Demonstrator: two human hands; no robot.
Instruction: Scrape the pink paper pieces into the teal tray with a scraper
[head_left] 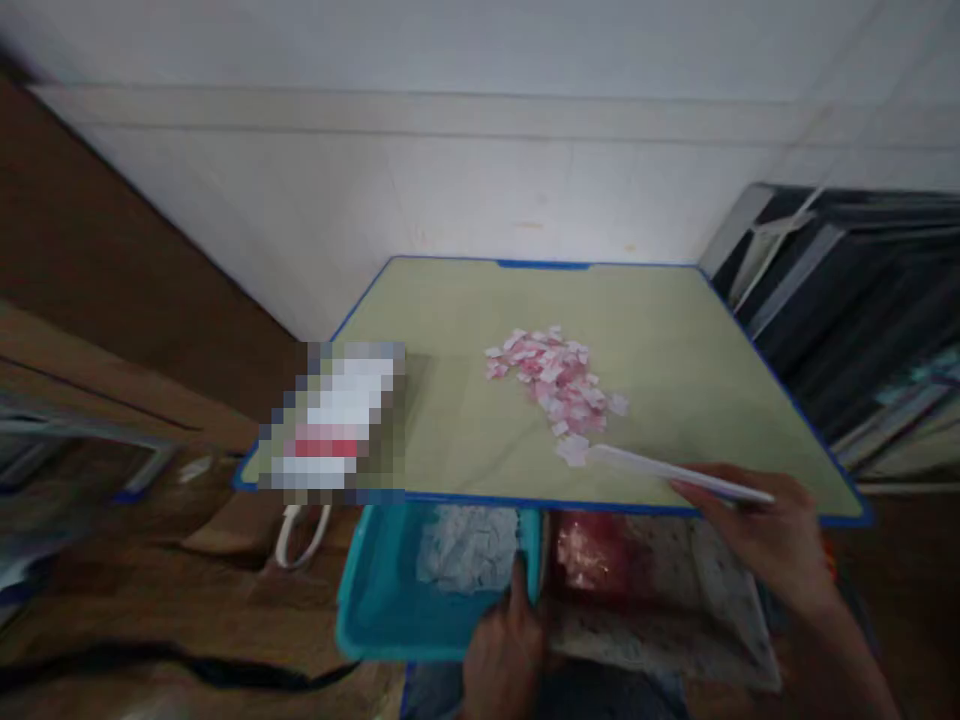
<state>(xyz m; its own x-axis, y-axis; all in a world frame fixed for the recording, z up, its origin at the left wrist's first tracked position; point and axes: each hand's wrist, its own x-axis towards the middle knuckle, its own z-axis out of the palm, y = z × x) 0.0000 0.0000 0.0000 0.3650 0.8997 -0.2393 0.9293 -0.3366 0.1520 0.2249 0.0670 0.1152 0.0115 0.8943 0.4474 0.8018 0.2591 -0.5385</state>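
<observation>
My right hand (765, 530), at the board's front right, is closed on a long thin white stick (675, 474). The stick's far tip touches or nearly touches a pale pink, flower-shaped piece (574, 450). Just beyond lies a loose pile of small pink and white pieces (551, 375), on a greenish-yellow board (442, 330) edged in blue. My left hand (506, 640) is low in front, over the right side of a turquoise basin (382, 600). Its index finger stretches forward along the rim; the other fingers are mostly hidden. Crumpled clear plastic (472, 545) lies in the basin.
A pixelated white and red object (341, 410) is on the board's left part, a white loop (302, 540) hanging below it. A pale tray (675, 640) with a shiny red packet (592, 555) is right of the basin. Dark flat panels (855, 290) lean at right.
</observation>
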